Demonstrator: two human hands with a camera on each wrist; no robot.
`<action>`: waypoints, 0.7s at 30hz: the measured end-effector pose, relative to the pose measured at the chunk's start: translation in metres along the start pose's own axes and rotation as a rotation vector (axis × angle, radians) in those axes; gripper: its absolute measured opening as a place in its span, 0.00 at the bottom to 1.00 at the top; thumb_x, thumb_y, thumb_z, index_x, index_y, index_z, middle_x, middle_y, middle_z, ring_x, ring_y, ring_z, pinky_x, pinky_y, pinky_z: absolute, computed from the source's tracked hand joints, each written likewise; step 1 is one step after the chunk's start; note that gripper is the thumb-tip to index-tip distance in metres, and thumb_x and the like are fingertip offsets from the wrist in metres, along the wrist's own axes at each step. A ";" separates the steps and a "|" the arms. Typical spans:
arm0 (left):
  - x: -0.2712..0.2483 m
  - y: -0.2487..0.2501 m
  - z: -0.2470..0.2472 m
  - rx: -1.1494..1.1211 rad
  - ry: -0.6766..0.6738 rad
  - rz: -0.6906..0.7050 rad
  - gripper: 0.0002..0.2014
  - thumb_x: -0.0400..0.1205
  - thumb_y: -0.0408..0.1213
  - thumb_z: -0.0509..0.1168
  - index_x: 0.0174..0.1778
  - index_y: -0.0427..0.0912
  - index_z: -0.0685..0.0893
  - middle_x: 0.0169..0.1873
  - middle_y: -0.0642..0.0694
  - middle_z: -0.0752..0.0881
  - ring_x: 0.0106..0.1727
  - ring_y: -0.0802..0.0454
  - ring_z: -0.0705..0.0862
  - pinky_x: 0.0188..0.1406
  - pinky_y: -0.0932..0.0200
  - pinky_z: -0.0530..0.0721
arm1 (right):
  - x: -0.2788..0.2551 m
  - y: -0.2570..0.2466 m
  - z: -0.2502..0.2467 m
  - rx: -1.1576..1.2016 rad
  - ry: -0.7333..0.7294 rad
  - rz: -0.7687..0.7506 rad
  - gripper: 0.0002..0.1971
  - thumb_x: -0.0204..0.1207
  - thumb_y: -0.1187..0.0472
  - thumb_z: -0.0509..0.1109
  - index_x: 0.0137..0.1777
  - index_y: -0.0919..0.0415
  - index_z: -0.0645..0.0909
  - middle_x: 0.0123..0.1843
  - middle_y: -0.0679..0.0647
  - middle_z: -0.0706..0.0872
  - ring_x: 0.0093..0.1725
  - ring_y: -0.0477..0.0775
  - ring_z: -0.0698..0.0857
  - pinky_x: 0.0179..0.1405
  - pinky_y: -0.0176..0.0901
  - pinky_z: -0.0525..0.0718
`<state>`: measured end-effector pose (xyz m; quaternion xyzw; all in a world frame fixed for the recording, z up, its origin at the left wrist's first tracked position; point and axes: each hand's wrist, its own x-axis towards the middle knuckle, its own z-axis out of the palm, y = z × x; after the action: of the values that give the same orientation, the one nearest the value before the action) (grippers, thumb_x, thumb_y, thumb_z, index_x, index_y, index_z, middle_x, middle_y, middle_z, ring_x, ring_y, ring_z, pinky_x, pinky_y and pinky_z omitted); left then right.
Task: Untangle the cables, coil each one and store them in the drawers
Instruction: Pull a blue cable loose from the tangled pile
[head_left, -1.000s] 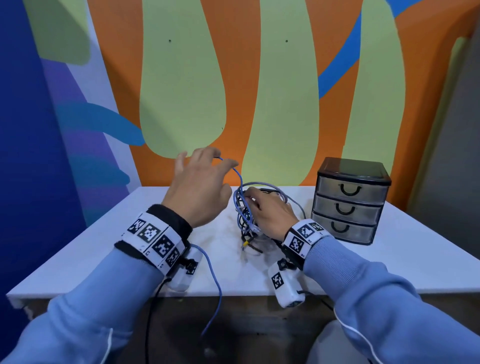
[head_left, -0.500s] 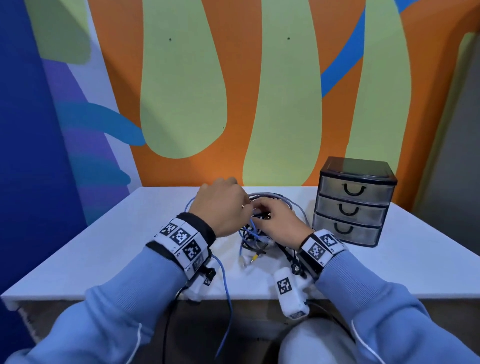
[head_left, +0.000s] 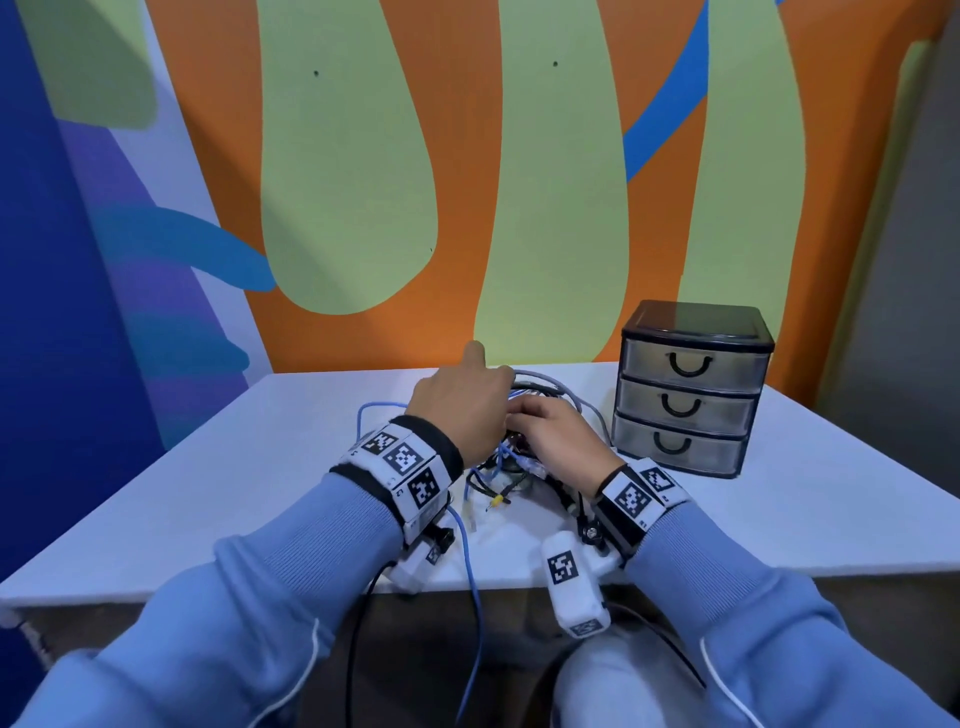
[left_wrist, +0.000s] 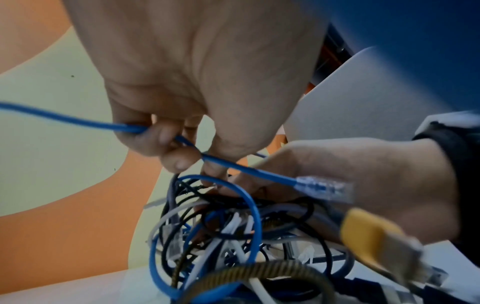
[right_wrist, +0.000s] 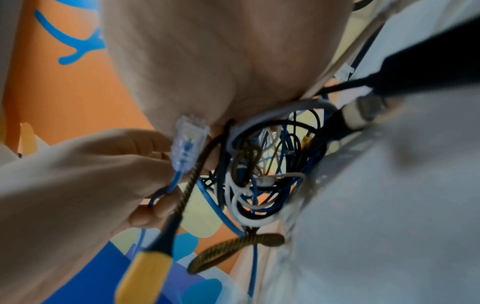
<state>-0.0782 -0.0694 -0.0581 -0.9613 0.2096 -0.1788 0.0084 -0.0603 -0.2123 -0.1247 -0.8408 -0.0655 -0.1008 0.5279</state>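
Your left grip (left_wrist: 179, 144) has dropped from its raised reach and now pinches the blue cable (left_wrist: 249, 171) near its plug, beside your right grip (head_left: 553, 434), fingers curled into the tangle (head_left: 511, 467); untangling's barely begun.

Overall light: you work in even, fairly bright indoor light with no hard shadows on the white tabletop (head_left: 208, 483).
Glare: the glossy black top of the small three-drawer plastic cabinet (head_left: 691, 325) shows you a soft pale sheen.
Shadow: only a faint one lies under the tangled bundle of blue, black and white cables (head_left: 519, 467).
Head view: sharp in the middle; your painted orange-and-green wall (head_left: 467, 182) bows outward at the edges.
Left wrist view: your yellow plug (left_wrist: 363, 234) close to the lens is smeared and out of focus.
Right wrist view: soft throughout; its right half is a pale blur, and the clear-tipped blue network plug (right_wrist: 188, 142) is the crispest part.
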 end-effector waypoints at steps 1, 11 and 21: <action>0.000 0.001 0.001 -0.012 0.015 0.000 0.07 0.88 0.32 0.63 0.60 0.41 0.79 0.59 0.39 0.72 0.39 0.36 0.76 0.36 0.45 0.72 | 0.001 0.000 -0.002 0.001 -0.005 0.004 0.14 0.70 0.46 0.64 0.45 0.36 0.92 0.48 0.39 0.94 0.56 0.50 0.89 0.73 0.60 0.78; 0.017 -0.027 -0.017 -0.356 0.546 -0.074 0.07 0.93 0.39 0.60 0.50 0.43 0.75 0.43 0.42 0.86 0.43 0.32 0.79 0.42 0.40 0.79 | 0.006 -0.011 -0.010 -0.150 -0.078 -0.033 0.15 0.75 0.50 0.69 0.59 0.46 0.89 0.50 0.47 0.95 0.53 0.52 0.92 0.67 0.59 0.86; 0.006 -0.047 0.001 -0.528 0.487 -0.365 0.07 0.95 0.42 0.57 0.53 0.44 0.75 0.36 0.41 0.81 0.43 0.31 0.77 0.38 0.44 0.70 | -0.009 -0.027 -0.022 -0.613 -0.119 -0.196 0.22 0.82 0.52 0.70 0.76 0.42 0.79 0.75 0.40 0.83 0.78 0.51 0.76 0.73 0.59 0.67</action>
<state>-0.0536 -0.0292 -0.0529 -0.8814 0.0701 -0.3399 -0.3205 -0.0768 -0.2201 -0.0940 -0.9546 -0.1436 -0.1171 0.2331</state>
